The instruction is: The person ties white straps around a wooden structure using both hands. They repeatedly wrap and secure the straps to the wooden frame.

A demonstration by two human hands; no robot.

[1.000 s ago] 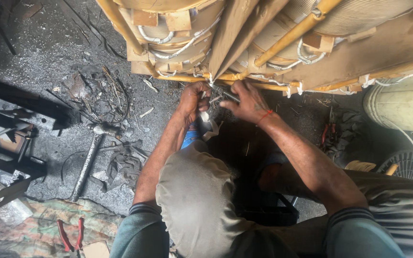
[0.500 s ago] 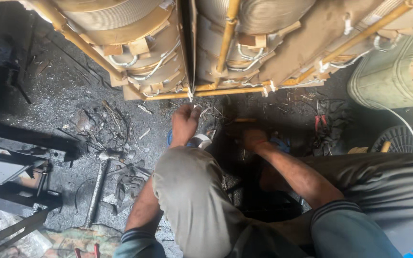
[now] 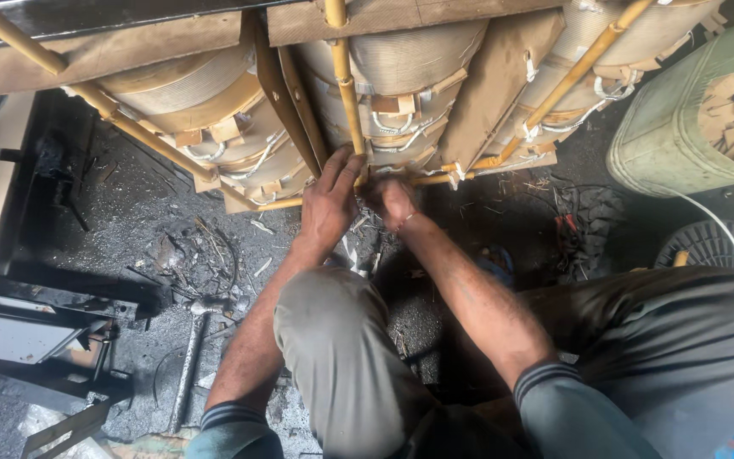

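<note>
Left hand [image 3: 330, 200] was spread open, fingers extended upward, fingertips resting against the lower edge of the middle coil [image 3: 401, 76] and the vertical yellow rod [image 3: 346, 93] running down its front. Palm faced the winding; nothing was gripped in it as far as could be seen. Right hand [image 3: 392, 202] sat just beside the left, curled into a loose fist at the coil's bottom edge, near where the horizontal yellow rod [image 3: 435, 177] crosses. Whether it pinched a wire or tie could not be told; fingers hid the contact point. A thin band showed at that wrist.

The coil was the centre one of three paper-wrapped windings standing in a row, with brown insulation board [image 3: 486, 85] leaning beside it and white ties [image 3: 388, 127] looped on its lower rings. Both hands met at its base, above the dark, littered floor [image 3: 172, 221].

The person's knee [image 3: 333, 340] in grey trousers rose between the forearms. A hammer [image 3: 193, 348] lay on the floor left of the left arm, well apart from either hand. A green drum [image 3: 681, 127] stood at the right.
</note>
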